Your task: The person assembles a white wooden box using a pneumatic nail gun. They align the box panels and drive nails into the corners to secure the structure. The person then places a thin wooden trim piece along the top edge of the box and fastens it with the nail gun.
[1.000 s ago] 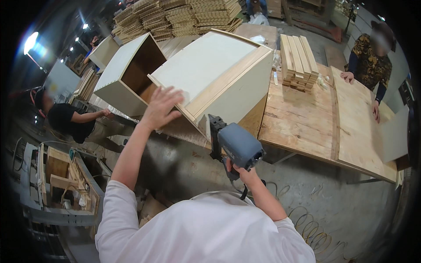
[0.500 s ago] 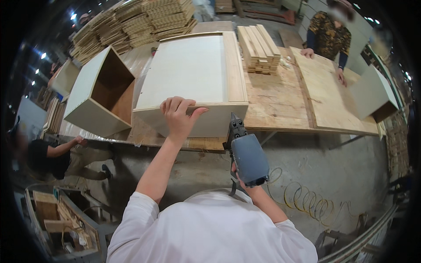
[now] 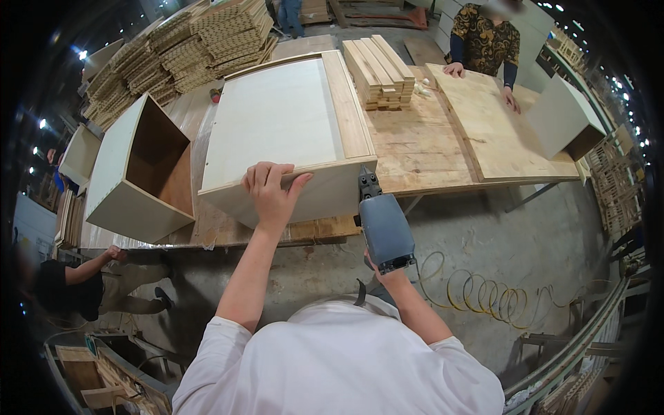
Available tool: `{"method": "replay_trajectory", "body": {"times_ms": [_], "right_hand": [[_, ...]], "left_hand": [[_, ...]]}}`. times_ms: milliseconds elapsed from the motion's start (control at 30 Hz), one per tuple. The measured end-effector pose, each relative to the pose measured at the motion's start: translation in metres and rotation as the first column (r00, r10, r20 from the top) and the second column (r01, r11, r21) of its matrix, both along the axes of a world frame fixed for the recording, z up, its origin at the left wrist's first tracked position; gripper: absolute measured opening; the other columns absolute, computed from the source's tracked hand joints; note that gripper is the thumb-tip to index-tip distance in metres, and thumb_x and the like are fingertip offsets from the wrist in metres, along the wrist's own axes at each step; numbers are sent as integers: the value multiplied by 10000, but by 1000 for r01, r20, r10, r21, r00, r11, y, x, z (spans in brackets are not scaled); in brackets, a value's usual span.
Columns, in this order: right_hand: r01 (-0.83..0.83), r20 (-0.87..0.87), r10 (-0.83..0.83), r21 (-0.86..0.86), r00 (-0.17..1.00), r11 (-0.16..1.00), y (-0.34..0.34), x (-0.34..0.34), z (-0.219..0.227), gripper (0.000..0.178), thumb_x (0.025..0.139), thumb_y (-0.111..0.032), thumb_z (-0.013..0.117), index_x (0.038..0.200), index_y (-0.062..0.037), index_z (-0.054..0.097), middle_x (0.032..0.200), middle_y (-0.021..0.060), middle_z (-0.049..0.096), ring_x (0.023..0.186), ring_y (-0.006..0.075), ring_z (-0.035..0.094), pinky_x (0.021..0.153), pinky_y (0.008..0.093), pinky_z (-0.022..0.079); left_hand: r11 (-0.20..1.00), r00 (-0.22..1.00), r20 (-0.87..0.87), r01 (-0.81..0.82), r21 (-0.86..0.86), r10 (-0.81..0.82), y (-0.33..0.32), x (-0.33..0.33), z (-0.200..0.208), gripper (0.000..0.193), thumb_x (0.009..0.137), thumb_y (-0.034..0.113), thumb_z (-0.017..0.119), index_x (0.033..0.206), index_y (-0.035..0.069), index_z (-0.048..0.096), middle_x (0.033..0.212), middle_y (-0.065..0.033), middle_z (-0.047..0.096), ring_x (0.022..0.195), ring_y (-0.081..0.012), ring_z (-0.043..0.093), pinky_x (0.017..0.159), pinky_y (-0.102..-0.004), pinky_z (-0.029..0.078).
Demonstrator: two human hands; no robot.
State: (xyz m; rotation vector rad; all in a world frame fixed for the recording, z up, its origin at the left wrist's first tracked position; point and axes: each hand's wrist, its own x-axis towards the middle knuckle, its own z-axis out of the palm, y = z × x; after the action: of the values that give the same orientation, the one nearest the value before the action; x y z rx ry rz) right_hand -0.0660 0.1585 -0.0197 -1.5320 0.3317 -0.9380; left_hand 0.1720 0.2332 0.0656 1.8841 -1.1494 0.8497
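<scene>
A pale wooden box (image 3: 277, 111) lies before me on the bench, with a bare wood strip along its right side. My left hand (image 3: 272, 197) grips the top of its near edge, fingers over the rim and thumb along the front panel. Partly hidden behind a blue-grey pneumatic nail gun (image 3: 389, 228), my right hand (image 3: 393, 280) is wrapped around the tool's handle. The gun's nose points at the upper right corner of the front panel; it looks to be touching the wood.
An open box (image 3: 142, 173) stands on its side to the left. Stacked wood strips (image 3: 380, 72) lie right of my box, near a plywood sheet (image 3: 484, 117) touched by a co-worker (image 3: 487, 41). A coiled yellow air hose (image 3: 494, 297) rests on the floor. Another person (image 3: 76, 283) stands at left.
The nail gun's nose has moved up and closer to the box's right corner. My left hand keeps its place on the edge. The whole view has shifted somewhat.
</scene>
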Motion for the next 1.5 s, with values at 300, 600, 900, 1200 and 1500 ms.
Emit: {"method": "replay_trajectory", "body": {"times_ms": [300,600,900,1200,1500], "right_hand": [[61,-91,-103,-375,991,925,-14,-11,3,232,834,-53,621,1058,5,609,948,95,654,855,166,620,751,296,484],[-58,122,19,328,992,943,-98,-22,45,255,876,-61,508,1125,-25,466,810,77,557,706,161,566,645,304,478],[-165,-704,-356,-556,614,815,-256,49,23,859,766,-241,606,1448,28,159,1090,305,567,961,413,606,850,447,482],[-420,-753,-445,-647,484,637,-319,88,-22,770,779,-285,614,1419,-1,293,1142,263,566,1124,387,529,945,446,438],[-137,-251,407,684,878,716,-233,159,-48,676,926,-566,436,1382,-69,393,1299,137,524,1103,298,527,900,427,436]], "left_hand": [[995,998,-23,64,-77,-66,-2,2,4,107,785,231,690,758,141,639,746,-12,528,813,-210,492,808,-346,323],[973,918,-396,-83,-215,-9,93,122,3,116,804,90,594,735,-2,611,921,-126,569,922,-268,503,861,-389,384],[777,386,-850,-381,-501,-358,51,54,7,839,809,62,626,1479,137,127,1399,-133,341,1294,-269,339,1060,-390,301],[789,301,-863,-361,-497,-405,61,50,23,793,868,-1,505,1496,195,61,1369,-131,391,1214,-261,432,1002,-396,378],[680,303,-769,-358,-639,-563,105,18,4,776,859,27,466,1499,200,64,1373,-155,372,1214,-299,449,979,-443,426]]}}
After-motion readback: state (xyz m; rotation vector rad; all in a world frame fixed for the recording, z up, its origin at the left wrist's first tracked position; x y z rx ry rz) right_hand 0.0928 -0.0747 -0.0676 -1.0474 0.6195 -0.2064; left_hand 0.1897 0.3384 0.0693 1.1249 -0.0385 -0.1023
